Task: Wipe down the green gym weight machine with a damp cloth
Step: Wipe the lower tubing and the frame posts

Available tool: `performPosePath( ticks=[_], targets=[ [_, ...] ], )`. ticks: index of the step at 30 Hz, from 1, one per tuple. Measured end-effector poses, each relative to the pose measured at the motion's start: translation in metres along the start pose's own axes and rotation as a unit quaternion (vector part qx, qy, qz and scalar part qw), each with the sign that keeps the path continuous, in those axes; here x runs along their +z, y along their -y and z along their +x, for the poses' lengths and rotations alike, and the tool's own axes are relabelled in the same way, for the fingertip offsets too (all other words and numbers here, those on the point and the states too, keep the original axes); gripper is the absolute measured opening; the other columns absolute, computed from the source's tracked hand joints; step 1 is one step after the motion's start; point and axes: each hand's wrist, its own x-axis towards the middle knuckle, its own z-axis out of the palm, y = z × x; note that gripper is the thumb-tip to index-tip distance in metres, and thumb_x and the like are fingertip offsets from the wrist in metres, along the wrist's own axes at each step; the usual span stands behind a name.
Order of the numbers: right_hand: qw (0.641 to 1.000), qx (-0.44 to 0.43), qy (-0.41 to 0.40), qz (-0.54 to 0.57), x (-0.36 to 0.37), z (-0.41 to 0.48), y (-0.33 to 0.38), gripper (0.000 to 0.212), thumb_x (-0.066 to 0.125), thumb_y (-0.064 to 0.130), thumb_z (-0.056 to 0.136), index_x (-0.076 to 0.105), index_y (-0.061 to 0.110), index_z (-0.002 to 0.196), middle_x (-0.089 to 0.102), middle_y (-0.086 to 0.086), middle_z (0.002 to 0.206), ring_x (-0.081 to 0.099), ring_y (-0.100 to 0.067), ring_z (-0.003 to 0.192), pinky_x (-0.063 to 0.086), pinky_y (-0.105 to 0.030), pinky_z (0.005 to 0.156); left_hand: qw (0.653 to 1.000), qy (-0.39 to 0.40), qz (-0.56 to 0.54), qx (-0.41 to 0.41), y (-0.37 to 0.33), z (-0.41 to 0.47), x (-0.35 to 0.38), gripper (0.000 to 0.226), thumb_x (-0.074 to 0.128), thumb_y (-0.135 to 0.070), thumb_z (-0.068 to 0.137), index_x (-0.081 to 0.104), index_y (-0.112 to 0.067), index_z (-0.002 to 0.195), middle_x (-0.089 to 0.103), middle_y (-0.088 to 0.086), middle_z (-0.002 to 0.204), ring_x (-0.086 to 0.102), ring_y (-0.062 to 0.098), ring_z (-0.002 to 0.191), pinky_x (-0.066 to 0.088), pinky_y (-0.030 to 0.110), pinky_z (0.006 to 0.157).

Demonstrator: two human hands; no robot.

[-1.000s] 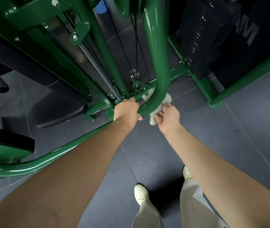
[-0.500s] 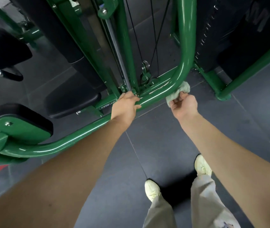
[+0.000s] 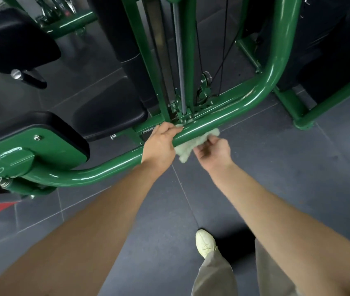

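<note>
"MAX…", partly hidden, on green frame label [image 3: 148,131]

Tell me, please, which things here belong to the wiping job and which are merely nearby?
Job:
- cloth
- green tube
- left hand
- right hand

Nearby:
- black seat pad
- cables
- chrome rod
- shoe

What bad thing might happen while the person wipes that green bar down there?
The left hand grips the green bar beside bolts and a pulley with cables, so fingers might get scraped or pinched. The cloth, held loosely by the right hand, might slip onto the floor.
</note>
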Motion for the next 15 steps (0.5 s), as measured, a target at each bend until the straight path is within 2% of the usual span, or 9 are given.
performPosePath(
  ticks=[3, 5, 6, 9, 12, 15],
  targets=[
    [0.996, -0.069, -0.041, 0.028, -0.008, 0.005, 0.042, 0.023, 0.042, 0.011, 0.109, 0.063, 0.003, 0.107, 0.07, -0.013, 0.106, 0.07, -0.026, 0.097, 0.06, -0.042, 0.083, 1.0, -0.012, 0.017, 0.003, 0.028, -0.022, -0.01, 0.067, 0.044, 0.016, 0.086, 0.061, -0.012, 0.144, 0.06, -0.003, 0.133, 0.05, 0.019, 0.124, 0.042, 0.028, 0.112],
    [0.991, -0.091, -0.074, 0.062, -0.009, 0.013, 0.045, 0.022, 0.045, 0.013, 0.109, 0.065, 0.006, 0.111, 0.071, -0.011, 0.115, 0.07, -0.025, 0.101, 0.059, -0.043, 0.091, 0.999, -0.026, 0.035, -0.002, 0.046, -0.036, -0.017, 0.066, 0.044, 0.017, 0.086, 0.062, -0.011, 0.144, 0.062, -0.001, 0.135, 0.051, 0.021, 0.124, 0.045, 0.032, 0.111],
    [0.99, -0.092, -0.087, 0.063, -0.008, 0.016, 0.035, 0.023, 0.044, 0.013, 0.109, 0.066, 0.008, 0.109, 0.071, -0.01, 0.113, 0.07, -0.025, 0.098, 0.058, -0.043, 0.092, 0.999, -0.034, 0.041, -0.008, 0.052, -0.042, -0.02, 0.067, 0.045, 0.018, 0.085, 0.062, -0.01, 0.143, 0.064, 0.001, 0.135, 0.053, 0.022, 0.124, 0.047, 0.034, 0.11],
    [0.995, -0.053, -0.065, 0.051, 0.007, 0.004, -0.027, 0.03, 0.037, 0.014, 0.11, 0.064, 0.011, 0.099, 0.069, -0.006, 0.082, 0.068, -0.021, 0.07, 0.058, -0.033, 0.07, 0.997, -0.047, 0.05, -0.022, 0.068, -0.056, -0.027, 0.066, 0.046, 0.02, 0.081, 0.065, -0.008, 0.139, 0.068, 0.004, 0.133, 0.056, 0.026, 0.124, 0.051, 0.039, 0.107],
    [0.999, 0.023, -0.03, 0.037, 0.031, -0.02, -0.122, 0.032, 0.038, 0.011, 0.106, 0.069, 0.008, 0.104, 0.076, -0.009, 0.085, 0.073, -0.024, 0.079, 0.061, -0.033, 0.075, 0.998, -0.042, 0.048, -0.029, 0.078, -0.066, -0.035, 0.073, 0.049, 0.021, 0.074, 0.065, -0.009, 0.138, 0.069, 0.003, 0.133, 0.057, 0.027, 0.125, 0.051, 0.041, 0.106],
    [0.996, 0.077, -0.012, 0.05, 0.047, -0.039, -0.185, 0.028, 0.038, 0.004, 0.104, 0.066, 0.007, 0.099, 0.074, -0.007, 0.076, 0.072, -0.02, 0.069, 0.057, -0.03, 0.06, 0.997, -0.043, 0.031, -0.054, 0.082, -0.069, -0.042, 0.07, 0.054, 0.015, 0.074, 0.066, -0.012, 0.138, 0.068, 0.003, 0.135, 0.057, 0.026, 0.128, 0.048, 0.038, 0.107]
  ],
)
